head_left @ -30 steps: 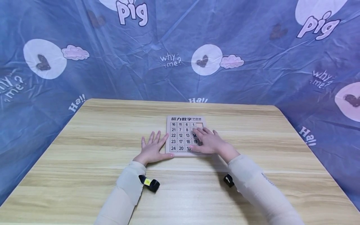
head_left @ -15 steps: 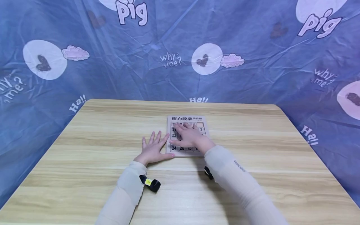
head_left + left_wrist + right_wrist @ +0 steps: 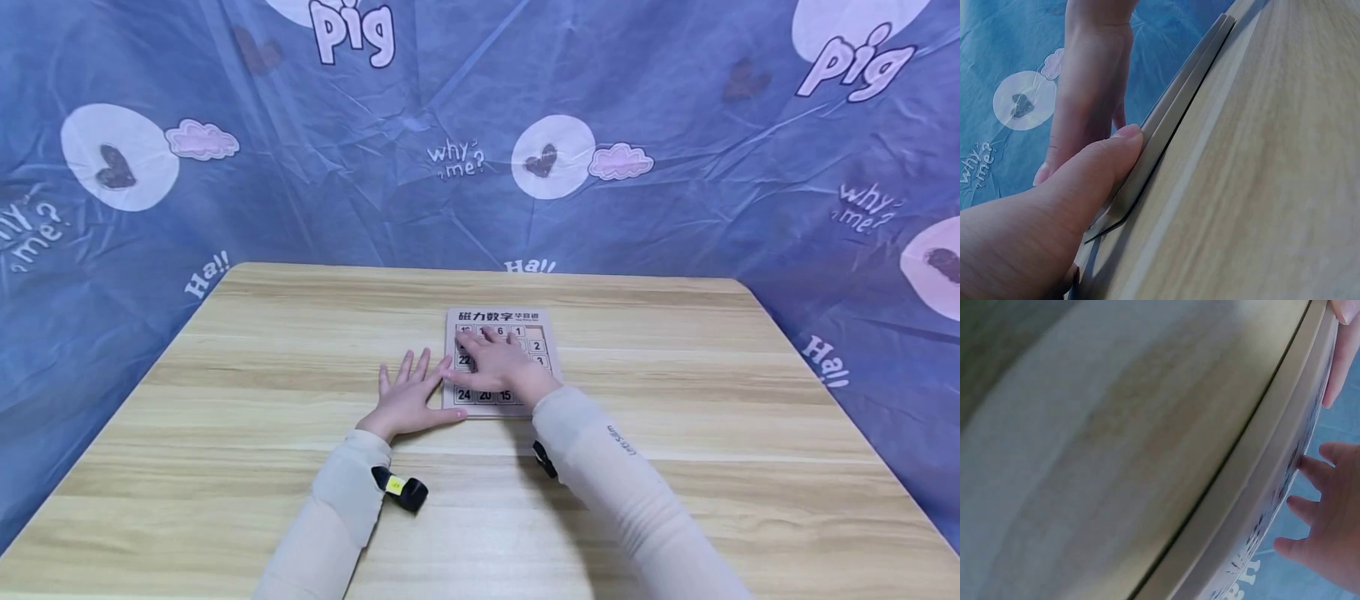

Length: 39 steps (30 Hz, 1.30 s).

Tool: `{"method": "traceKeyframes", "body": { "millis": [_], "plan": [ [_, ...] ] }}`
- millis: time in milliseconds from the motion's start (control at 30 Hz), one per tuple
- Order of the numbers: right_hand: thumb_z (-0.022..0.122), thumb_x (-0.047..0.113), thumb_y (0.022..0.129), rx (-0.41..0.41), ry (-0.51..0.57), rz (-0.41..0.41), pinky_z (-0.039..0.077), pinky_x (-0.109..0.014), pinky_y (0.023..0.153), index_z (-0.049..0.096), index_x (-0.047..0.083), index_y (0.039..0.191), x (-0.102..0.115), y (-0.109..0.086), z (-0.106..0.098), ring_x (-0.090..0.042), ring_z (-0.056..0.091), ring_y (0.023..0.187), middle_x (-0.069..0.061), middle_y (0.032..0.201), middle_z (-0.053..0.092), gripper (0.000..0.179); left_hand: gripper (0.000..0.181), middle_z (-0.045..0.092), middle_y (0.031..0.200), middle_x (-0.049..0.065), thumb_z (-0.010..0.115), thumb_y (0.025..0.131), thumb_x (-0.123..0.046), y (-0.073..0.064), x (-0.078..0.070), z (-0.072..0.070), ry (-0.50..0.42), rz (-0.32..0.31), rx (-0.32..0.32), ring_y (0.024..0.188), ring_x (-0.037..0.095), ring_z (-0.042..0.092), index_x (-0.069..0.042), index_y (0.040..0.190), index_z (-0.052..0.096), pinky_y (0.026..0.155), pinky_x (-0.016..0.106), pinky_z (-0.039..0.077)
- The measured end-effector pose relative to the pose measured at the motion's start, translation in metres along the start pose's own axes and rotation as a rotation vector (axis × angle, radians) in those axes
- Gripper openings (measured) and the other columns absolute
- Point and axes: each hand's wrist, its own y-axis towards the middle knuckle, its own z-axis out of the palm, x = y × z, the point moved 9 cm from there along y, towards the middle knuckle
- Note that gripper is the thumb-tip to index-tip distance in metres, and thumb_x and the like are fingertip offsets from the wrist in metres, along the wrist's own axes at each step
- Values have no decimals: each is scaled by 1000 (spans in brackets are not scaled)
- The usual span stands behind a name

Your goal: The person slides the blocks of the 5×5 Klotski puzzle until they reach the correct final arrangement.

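A number sliding puzzle (image 3: 480,411) with several rows of tiles lies flat on the table, its top right slot vacant (image 3: 533,332). My left hand (image 3: 408,402) rests spread at its left side, the thumb (image 3: 1127,131) on the front edge near the corner in the left wrist view. Over the left and middle tiles is my right hand (image 3: 495,367), fingers apart and fingertips at the upper rows. In the right wrist view the fingers (image 3: 1304,509) of that hand reach down to the tile face. Its palm hides several of the middle tiles.
The wooden table (image 3: 225,400) extends around the puzzle on all sides. Behind it hangs a blue printed cloth (image 3: 337,183). A small black camera (image 3: 408,493) is strapped at the left wrist, another (image 3: 544,460) at the right.
My right hand has moved left across the puzzle, from its right columns to its left and middle ones, uncovering tiles 2 and 3. The left hand stays in place.
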Motion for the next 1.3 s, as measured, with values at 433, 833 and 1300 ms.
{"method": "traceKeyframes", "body": {
  "millis": [433, 833, 1300],
  "plan": [
    [21, 72, 76, -23, -25, 13, 9, -54, 97, 12, 21, 140, -12, -10, -4, -31, 11, 127, 0, 141, 16, 82, 93, 4, 142, 12, 42, 65, -75, 0, -2, -3, 17, -2, -4, 127, 31, -7, -25, 139, 14, 91, 58, -13],
    [21, 72, 76, -29, -10, 34, 8, -54, 97, 11, 21, 139, -21, -15, -5, -32, 10, 127, 2, 141, 16, 82, 93, 3, 142, 11, 42, 65, -75, 0, -3, -3, 20, -6, -1, 127, 31, -8, -27, 139, 12, 91, 57, -14],
    [23, 70, 77, -36, -26, 0, 9, -55, 96, 15, 19, 139, -10, -19, -5, -30, 10, 127, -1, 141, 19, 81, 93, 3, 142, 12, 43, 65, -74, -2, -2, -3, 15, -6, -2, 127, 32, -7, -26, 139, 14, 91, 58, -13]
  ]
}}
